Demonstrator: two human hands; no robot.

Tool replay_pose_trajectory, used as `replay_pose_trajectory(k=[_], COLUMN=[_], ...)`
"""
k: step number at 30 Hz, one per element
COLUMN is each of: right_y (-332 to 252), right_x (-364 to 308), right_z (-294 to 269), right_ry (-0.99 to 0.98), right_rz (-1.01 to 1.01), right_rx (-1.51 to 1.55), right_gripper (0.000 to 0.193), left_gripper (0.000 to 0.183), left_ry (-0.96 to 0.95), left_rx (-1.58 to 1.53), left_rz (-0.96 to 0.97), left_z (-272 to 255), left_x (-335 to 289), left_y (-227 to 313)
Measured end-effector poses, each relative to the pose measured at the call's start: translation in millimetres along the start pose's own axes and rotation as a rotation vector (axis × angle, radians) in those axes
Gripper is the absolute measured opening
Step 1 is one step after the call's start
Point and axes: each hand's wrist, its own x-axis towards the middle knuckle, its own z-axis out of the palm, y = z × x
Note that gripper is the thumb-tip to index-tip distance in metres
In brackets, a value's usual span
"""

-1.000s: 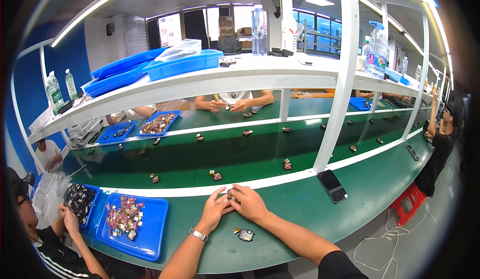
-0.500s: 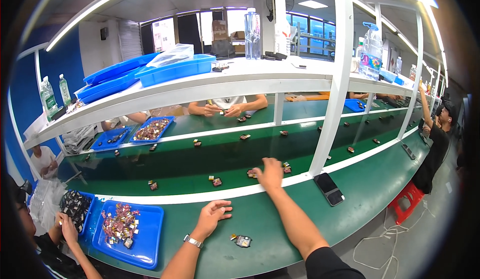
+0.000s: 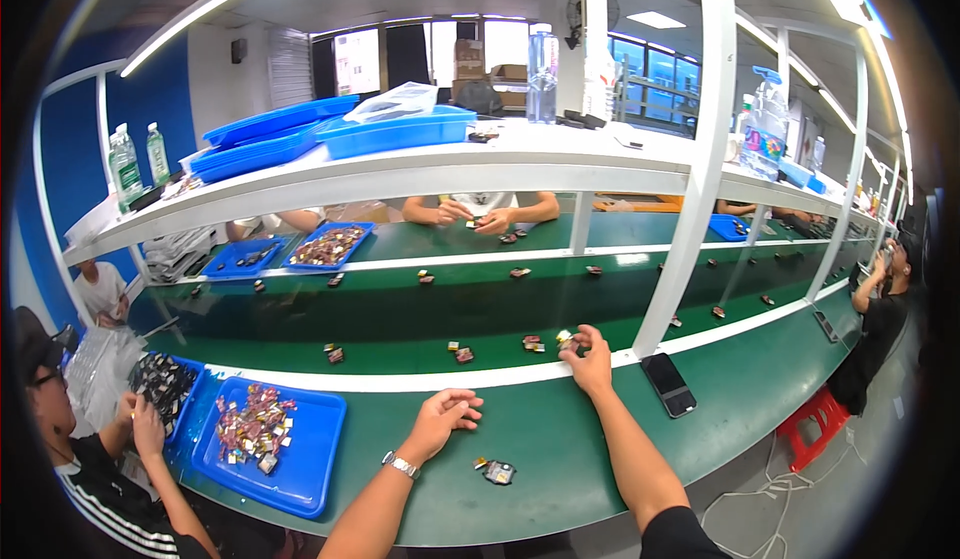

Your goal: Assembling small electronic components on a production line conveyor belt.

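My right hand [image 3: 590, 362] reaches over the white rail at the belt's near edge. Its thumb and fingers close on a small electronic part [image 3: 566, 340] with a pale, yellowish piece. My left hand [image 3: 449, 422], with a metal watch on the wrist, hovers above the green table [image 3: 420, 509]; its fingers are apart with nothing in them. Between my forearms lies another small electronic part [image 3: 498, 472], grey and black with a yellow tab. On the dark green belt [image 3: 480, 311], a reddish part cluster [image 3: 533, 343] sits just left of my right hand.
A blue tray [image 3: 330, 459] of reddish parts stands left of my left arm. Beside it, a person handles black parts in another blue tray [image 3: 190, 409]. A phone [image 3: 668, 385] lies right of a white post [image 3: 690, 159]. A white shelf [image 3: 560, 164] spans above the belt.
My right hand has gone from hovering open over the belt to closing on a small part. The view has turned slightly left. My left hand stays above the table.
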Motion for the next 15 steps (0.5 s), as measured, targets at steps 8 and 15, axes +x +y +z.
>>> replay_pose_trajectory(k=[8,15], right_y=[-111,-103], right_x=[-91,-91], right_z=[15,18], right_ry=[-0.757,-0.56], right_rz=[-0.452,-0.592], right_rx=[0.184,0.105], right_gripper=[0.083,0.058], left_gripper=[0.038,0.038], left_ry=[-0.201,-0.097], left_rx=[-0.15,-0.144], left_rz=[-0.177,-0.151], left_z=[-8,4], left_x=[-4,-2], left_y=[8,12])
